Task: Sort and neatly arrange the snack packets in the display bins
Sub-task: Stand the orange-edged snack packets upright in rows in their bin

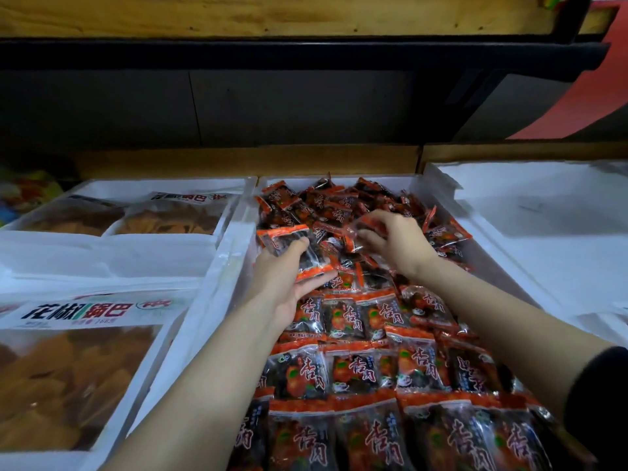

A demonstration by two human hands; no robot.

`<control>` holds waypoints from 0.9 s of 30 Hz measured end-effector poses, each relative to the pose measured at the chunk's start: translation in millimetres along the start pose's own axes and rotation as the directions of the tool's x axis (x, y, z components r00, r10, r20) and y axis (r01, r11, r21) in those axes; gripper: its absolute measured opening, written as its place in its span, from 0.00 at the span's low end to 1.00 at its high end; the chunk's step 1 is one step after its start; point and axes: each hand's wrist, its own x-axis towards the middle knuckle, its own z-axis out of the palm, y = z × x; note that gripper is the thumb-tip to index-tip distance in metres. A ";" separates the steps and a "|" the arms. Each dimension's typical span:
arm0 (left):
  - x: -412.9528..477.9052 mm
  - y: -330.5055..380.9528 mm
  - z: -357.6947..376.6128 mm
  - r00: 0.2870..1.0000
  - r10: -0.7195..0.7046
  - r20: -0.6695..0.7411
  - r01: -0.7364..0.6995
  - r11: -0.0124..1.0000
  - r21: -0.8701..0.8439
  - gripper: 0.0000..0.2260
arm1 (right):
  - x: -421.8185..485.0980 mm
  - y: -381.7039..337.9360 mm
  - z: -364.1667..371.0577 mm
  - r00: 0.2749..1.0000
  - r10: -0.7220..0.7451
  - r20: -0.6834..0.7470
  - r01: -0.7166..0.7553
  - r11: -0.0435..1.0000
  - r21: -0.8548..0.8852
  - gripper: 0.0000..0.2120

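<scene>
Head view: left hand [289, 277] grips packet stack [289, 241]; right hand [399, 248] pinches packet [362, 232] above heap [334, 200]; crisp bags [78, 379] leftward.

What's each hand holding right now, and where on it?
Left hand grips a red-edged packet at its near end, thumb on top. Right hand pinches a second packet by its edge.

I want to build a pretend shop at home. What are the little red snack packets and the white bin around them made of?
The snack packets look like thin, glossy plastic film: light glints off them, and clear windows show the dark snack inside. The white bin seems to be thick foam or plastic with a wrinkled shiny covering; the view cannot settle which.
</scene>
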 end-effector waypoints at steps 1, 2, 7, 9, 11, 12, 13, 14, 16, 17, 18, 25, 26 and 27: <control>0.3 -0.9 -0.5 1.000 -0.018 -0.016 0.018 1.000 0.002 0.24 | -2.6 -8.9 -4.6 0.996 -0.026 -0.083 0.031 0.998 0.056 0.12; 0.2 -1.3 -0.5 0.999 -0.032 -0.027 0.032 0.999 0.000 0.26 | -5.8 -18.3 -8.7 0.988 -0.051 -0.143 0.064 0.994 0.089 0.13; -8.2 0.5 6.9 1.000 -0.010 -0.013 0.009 0.998 -0.059 0.19 | -35.3 -52.8 -13.6 0.980 -0.200 -0.003 0.198 0.968 0.157 0.18; -11.5 2.1 10.2 0.999 -0.022 0.029 0.025 0.995 -0.096 0.12 | -45.4 -53.4 -8.2 0.960 -0.254 0.119 0.240 0.963 0.121 0.21; -12.8 2.9 9.6 0.997 -0.064 0.043 0.069 0.992 -0.103 0.12 | -52.7 -49.0 -2.4 0.918 -0.279 0.281 0.245 0.958 0.151 0.25; -13.0 2.6 8.3 0.996 -0.077 0.047 0.081 0.992 -0.095 0.12 | -55.7 -46.2 -0.8 0.896 -0.271 0.352 0.213 0.957 0.196 0.26; -13.7 2.5 7.4 0.995 -0.077 0.058 0.081 0.994 -0.069 0.11 | -57.8 -43.0 -0.2 0.876 -0.272 0.399 0.181 0.951 0.252 0.27; -14.9 2.5 6.7 0.995 -0.064 0.076 0.066 0.997 -0.033 0.08 | -59.4 -41.2 -0.9 0.866 -0.290 0.408 0.165 0.935 0.313 0.26; -16.0 1.5 6.6 0.995 -0.014 0.100 0.013 1.000 0.008 0.04 | -60.1 -39.1 -4.3 0.887 -0.325 0.329 0.168 0.889 0.425 0.23; -16.4 1.3 7.4 0.996 0.020 0.086 -0.022 1.000 0.015 0.06 | -58.8 -38.6 -7.5 0.910 -0.315 0.270 0.157 0.864 0.479 0.22; -16.2 1.4 8.3 0.997 0.057 0.055 -0.058 0.998 0.021 0.08 | -55.8 -37.3 -10.7 0.935 -0.283 0.213 0.135 0.840 0.525 0.20; -11.1 1.7 11.1 0.995 0.081 -0.064 -0.081 0.997 -0.002 0.16 | -31.0 25.3 -7.0 0.941 0.049 0.334 -0.123 0.971 0.203 0.18; -11.9 1.5 11.9 0.995 0.078 -0.058 -0.078 0.997 -0.005 0.14 | -28.2 32.9 -5.8 0.916 0.061 0.396 -0.112 0.988 0.106 0.21; -12.5 1.4 12.9 0.996 0.078 -0.051 -0.078 0.997 -0.006 0.13 | -24.6 37.0 -5.5 0.894 0.072 0.441 -0.097 0.995 0.034 0.24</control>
